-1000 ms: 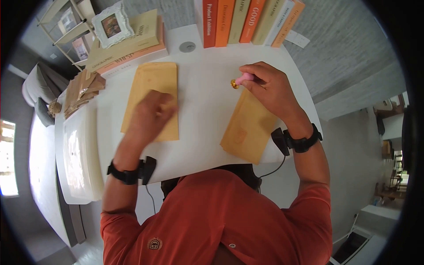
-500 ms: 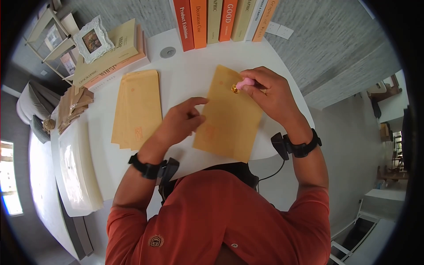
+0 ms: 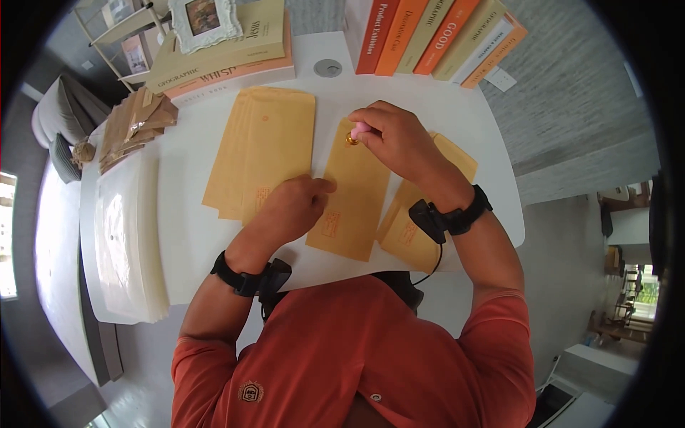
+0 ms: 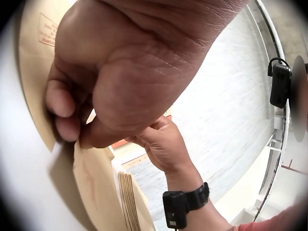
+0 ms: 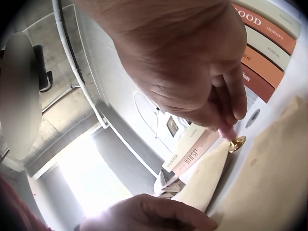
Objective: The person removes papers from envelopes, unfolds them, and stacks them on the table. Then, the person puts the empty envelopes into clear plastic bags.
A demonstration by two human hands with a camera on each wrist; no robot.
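In my right hand (image 3: pixel 399 143) is a seal stamp (image 5: pixel 237 144) with a pink handle and a round brass head, pinched between thumb and fingers. The brass head overlaps the top end of a tan paper envelope (image 3: pixel 346 196) in the head view. My left hand (image 3: pixel 296 203) pinches the left edge of that envelope (image 4: pixel 91 178), fingers curled, as the left wrist view shows. To the left, fanned envelopes (image 3: pixel 282 143) lie stacked, the top one bearing a small round mark and a red printed box. More envelopes (image 3: pixel 410 214) lie at the right, partly under my right forearm.
Upright books (image 3: pixel 428 39) stand along the back of the white table (image 3: pixel 193 235). A framed picture (image 3: pixel 203 21) rests on stacked books (image 3: pixel 235 60) at the back left. Brown paper packets (image 3: pixel 132 128) and a pile of clear plastic sleeves (image 3: pixel 128 235) lie along the left side.
My left hand has gone from the left stack to the right, and an envelope has come leftward off the right pile. The right hand keeps the seal stamp throughout. The head view has shifted.
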